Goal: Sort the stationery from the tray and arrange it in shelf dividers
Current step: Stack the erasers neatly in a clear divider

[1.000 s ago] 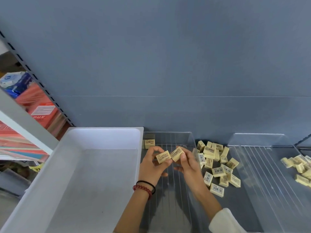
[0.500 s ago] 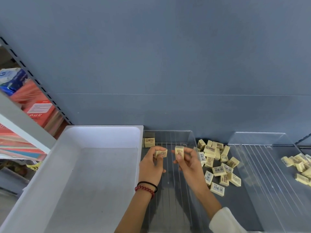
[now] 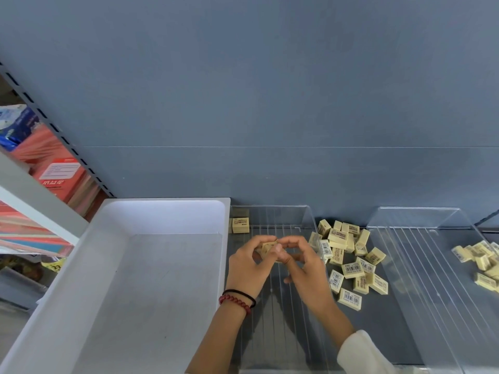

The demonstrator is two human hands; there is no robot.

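Note:
My left hand (image 3: 247, 268) and my right hand (image 3: 306, 271) meet fingertip to fingertip above the left clear divider compartment (image 3: 272, 319). Between them they pinch small cream erasers (image 3: 268, 248), mostly hidden by the fingers. A single eraser (image 3: 240, 225) stands at the back left corner of that compartment. A loose pile of erasers (image 3: 348, 255) lies in the compartment to the right. The white tray (image 3: 89, 265) on the left holds nothing.
More erasers (image 3: 483, 261) lie in the far right compartment, beyond a clear divider wall (image 3: 421, 265). Red and pink packs of paper (image 3: 56, 176) fill the shelf unit at the left. A blue back panel rises behind everything.
My hands held one eraser each, a little apart. They have come together and lowered slightly, and the erasers now touch between the fingertips.

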